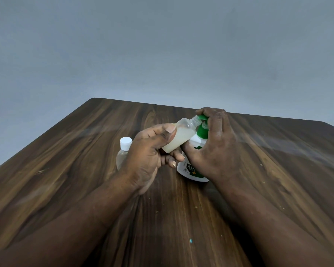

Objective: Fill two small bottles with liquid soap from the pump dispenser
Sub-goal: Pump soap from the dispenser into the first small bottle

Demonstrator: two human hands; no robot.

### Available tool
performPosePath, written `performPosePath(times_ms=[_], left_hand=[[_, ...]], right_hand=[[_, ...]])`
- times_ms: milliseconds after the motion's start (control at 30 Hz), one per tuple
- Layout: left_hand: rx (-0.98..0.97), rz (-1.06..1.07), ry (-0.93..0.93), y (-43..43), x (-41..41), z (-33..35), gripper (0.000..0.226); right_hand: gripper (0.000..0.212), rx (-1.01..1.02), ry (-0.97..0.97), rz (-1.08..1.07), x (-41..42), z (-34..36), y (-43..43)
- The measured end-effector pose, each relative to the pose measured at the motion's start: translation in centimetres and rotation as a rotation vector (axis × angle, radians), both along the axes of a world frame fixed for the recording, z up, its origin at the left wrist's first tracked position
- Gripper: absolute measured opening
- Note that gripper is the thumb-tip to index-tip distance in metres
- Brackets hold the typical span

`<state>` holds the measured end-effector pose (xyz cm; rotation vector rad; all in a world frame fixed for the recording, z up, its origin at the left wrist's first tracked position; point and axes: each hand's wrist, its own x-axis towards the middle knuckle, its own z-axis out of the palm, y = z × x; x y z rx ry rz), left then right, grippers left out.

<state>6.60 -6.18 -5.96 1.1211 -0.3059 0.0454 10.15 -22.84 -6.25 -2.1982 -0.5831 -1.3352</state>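
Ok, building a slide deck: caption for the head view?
Left hand holds an uncapped small bottle to the pump dispenser; right hand grips its green head.

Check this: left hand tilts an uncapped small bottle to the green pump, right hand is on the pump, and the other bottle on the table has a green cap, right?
Not quite. The head view shows the other bottle has a white cap, not green. The left hand, uncapped small bottle, green pump and right hand are as you said.
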Motion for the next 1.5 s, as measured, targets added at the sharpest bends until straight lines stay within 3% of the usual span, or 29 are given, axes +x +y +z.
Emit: performPosePath(times_ms=[567, 967, 1500], left_hand=[[-0.005, 0.007, 0.005, 0.1, 0.0, 0.1, 0.048], [-0.013, 0.018, -0.006, 0.1, 0.1, 0.2, 0.051], [0.000, 0.015, -0.014, 0.2, 0.0, 0.3, 0.048]], right_hand=[[0.057, 0.018, -0.003, -0.002, 0.0, -0.5, 0.0], [0.085, -0.087, 0.092, 0.051, -0.3, 0.4, -1.6], [0.096, -0.154, 0.132, 0.112, -0.6, 1.1, -2.6]])
